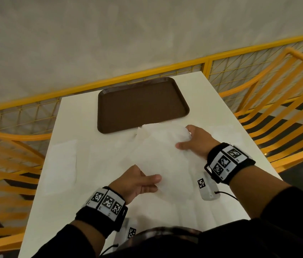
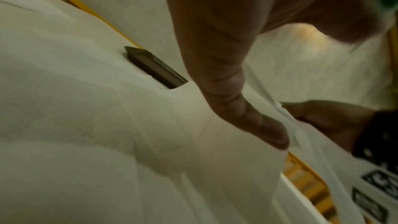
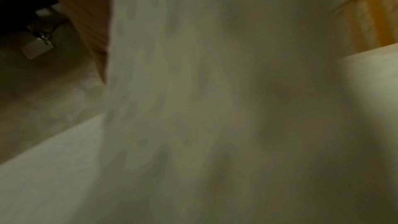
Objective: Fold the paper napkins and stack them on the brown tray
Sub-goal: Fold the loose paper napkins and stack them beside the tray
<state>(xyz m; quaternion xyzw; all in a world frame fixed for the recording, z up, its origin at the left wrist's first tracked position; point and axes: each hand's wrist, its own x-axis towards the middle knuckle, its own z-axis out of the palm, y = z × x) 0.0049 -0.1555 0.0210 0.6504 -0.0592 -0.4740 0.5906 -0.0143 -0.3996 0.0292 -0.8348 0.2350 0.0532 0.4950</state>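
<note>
Left hand (image 1: 137, 183) pinching near edge of napkin (image 1: 158, 155), right hand (image 1: 197, 140) gripping far right edge; sheet lifted over white desk (image 1: 83, 116). Brown tray (image 1: 109, 94) just beyond, bare. Another napkin (image 1: 63, 161) flat, left.

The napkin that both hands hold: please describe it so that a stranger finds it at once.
On the white table, look just in front of the brown tray. The napkin there is gripped by the left hand and the right hand. Unlike the napkin lying flat at the left, it is lifted and rumpled.
</note>
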